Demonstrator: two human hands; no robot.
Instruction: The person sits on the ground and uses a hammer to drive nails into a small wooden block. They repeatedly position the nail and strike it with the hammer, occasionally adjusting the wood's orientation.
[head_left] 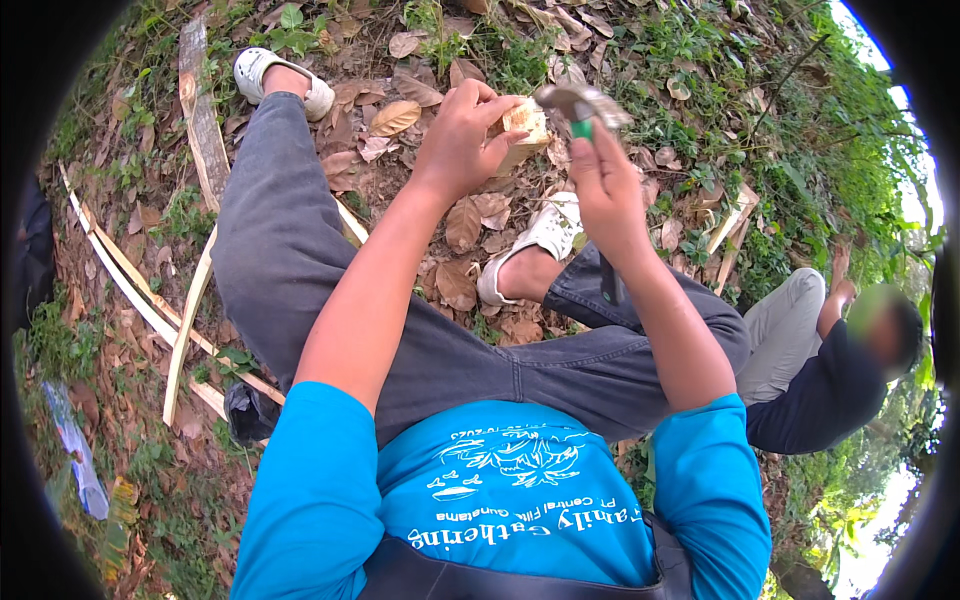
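My right hand (610, 190) is wrapped round the handle of a hammer (590, 104), whose grip is green and black. The metal head, slightly smeared by motion, is level with the top of a pale wooden block (526, 122) and just to its right. My left hand (465, 140) reaches to the left side of that block, thumb and fingers curled against it. The block stands on the leafy ground between my feet, its rough cut end facing up. Whether anything small sits between my left fingertips is hidden.
Long split wood strips (130, 275) lie on the left, and a weathered plank (200, 115) lies beside my left shoe (285, 80). My right shoe (540, 240) is close below the block. Another person (840, 370) sits at the right. Wood pieces (735, 225) rest among leaves and plants.
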